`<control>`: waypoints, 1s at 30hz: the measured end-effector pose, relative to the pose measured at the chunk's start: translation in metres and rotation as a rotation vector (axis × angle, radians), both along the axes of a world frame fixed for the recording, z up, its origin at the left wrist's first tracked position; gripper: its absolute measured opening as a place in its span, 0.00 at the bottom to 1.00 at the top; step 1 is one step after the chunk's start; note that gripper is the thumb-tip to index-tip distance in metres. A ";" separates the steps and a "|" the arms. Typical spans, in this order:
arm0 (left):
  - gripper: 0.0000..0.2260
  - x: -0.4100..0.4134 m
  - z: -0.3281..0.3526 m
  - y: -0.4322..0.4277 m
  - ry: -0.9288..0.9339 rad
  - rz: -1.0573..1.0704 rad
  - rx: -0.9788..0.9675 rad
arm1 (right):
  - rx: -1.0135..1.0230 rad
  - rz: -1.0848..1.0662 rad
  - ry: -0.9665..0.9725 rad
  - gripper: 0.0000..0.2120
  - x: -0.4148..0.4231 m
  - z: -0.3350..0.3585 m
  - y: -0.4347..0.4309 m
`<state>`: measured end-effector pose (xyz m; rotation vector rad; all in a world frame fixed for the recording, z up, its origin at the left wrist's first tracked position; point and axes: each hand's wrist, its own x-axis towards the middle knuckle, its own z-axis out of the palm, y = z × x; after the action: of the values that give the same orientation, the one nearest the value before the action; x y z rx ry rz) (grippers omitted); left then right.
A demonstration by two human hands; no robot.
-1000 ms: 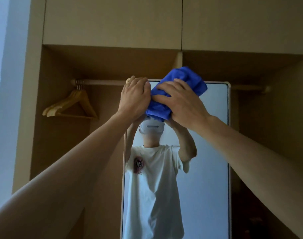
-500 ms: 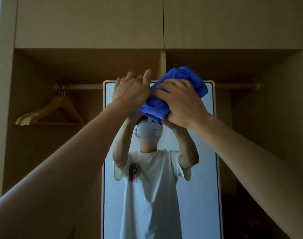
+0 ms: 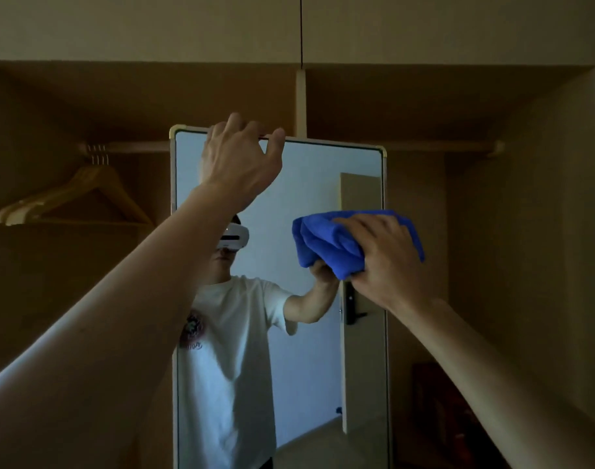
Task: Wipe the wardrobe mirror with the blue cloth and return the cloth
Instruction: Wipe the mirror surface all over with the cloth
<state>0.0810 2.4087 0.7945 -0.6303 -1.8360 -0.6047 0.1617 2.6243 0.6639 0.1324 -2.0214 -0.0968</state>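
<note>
Blue cloth (image 3: 330,245) bunched into wad, pressed on mirror (image 3: 306,184) glass, upper right part. Right hand (image 3: 387,262) grips it. Left hand (image 3: 238,160) hooked over mirror top edge, guessing to steady it against push. Wooden hangers (image 3: 76,198) far left, well apart.

A bunch of wooden coat hangers (image 3: 76,201) hangs together from a wooden rail (image 3: 137,147) near the left end of the left compartment of the wardrobe (image 3: 526,198). A pale upright divider (image 3: 300,103) separates this compartment from the right one, where a second rail (image 3: 441,146) runs to the right wall. Two closed cabinet doors (image 3: 154,25) span the top edge. Something dark sits low in the right corner, too dim to identify.
</note>
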 end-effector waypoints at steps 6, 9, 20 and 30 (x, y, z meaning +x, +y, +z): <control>0.27 -0.005 -0.003 0.000 -0.008 0.011 -0.011 | 0.031 0.065 -0.110 0.30 -0.007 -0.098 -0.011; 0.26 -0.009 -0.009 0.001 0.034 0.056 -0.069 | 0.082 0.085 -0.143 0.32 -0.005 -0.114 -0.017; 0.26 -0.012 -0.003 -0.008 -0.025 0.086 -0.150 | 0.109 -0.010 0.105 0.21 -0.013 0.028 -0.057; 0.26 -0.011 -0.006 -0.004 -0.020 0.054 -0.130 | 0.149 0.231 -0.091 0.24 -0.022 -0.099 -0.046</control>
<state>0.0698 2.4043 0.7883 -0.6602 -1.9160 -0.4600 0.1400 2.5783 0.5650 0.4704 -2.0734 -0.0968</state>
